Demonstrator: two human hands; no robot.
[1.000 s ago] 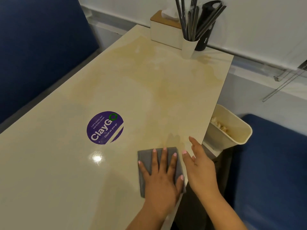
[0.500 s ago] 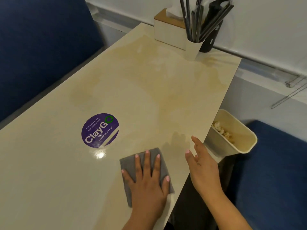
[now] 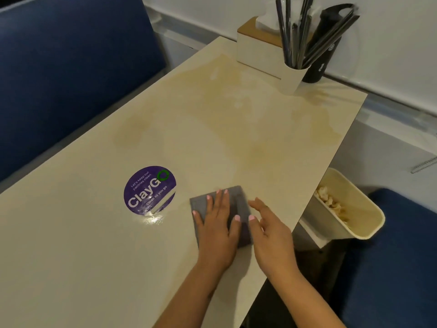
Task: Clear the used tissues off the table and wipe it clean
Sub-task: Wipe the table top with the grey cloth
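A grey folded cloth (image 3: 236,200) lies flat on the cream table (image 3: 212,129), just right of a round purple sticker (image 3: 150,190). My left hand (image 3: 217,228) presses flat on the cloth with straight, spread fingers. My right hand (image 3: 269,230) hovers open beside it, its fingertips over the cloth's right edge. Crumpled used tissues (image 3: 329,202) lie inside a cream bin (image 3: 364,230) hanging off the table's right edge. Yellowish smears cover the far half of the tabletop.
At the table's far end stand a white tissue box (image 3: 255,50), a white cup of dark straws (image 3: 292,79) and a black bottle (image 3: 319,58). Blue seats flank the table on the left (image 3: 71,67) and right (image 3: 402,268).
My left hand has slid the cloth forward, away from the near right edge toward the sticker's right side. My right hand has moved from the table edge in over the cloth's right side.
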